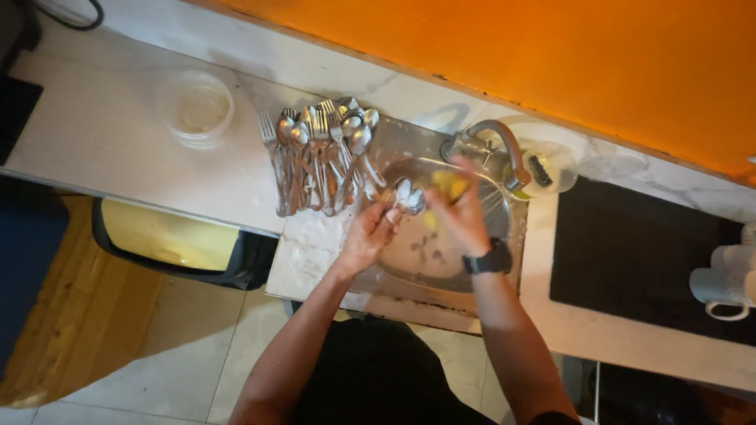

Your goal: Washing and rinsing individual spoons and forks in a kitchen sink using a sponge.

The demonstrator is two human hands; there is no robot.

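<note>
A single head camera looks almost straight down from above the sink [441,260], close enough to fill mid-frame with it, the counter running left and right of it, the orange wall beyond, and floor tiles nearer.

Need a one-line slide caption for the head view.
Over a steel sink, left hand holds spoons while right hand scrubs with a yellow sponge.
</note>
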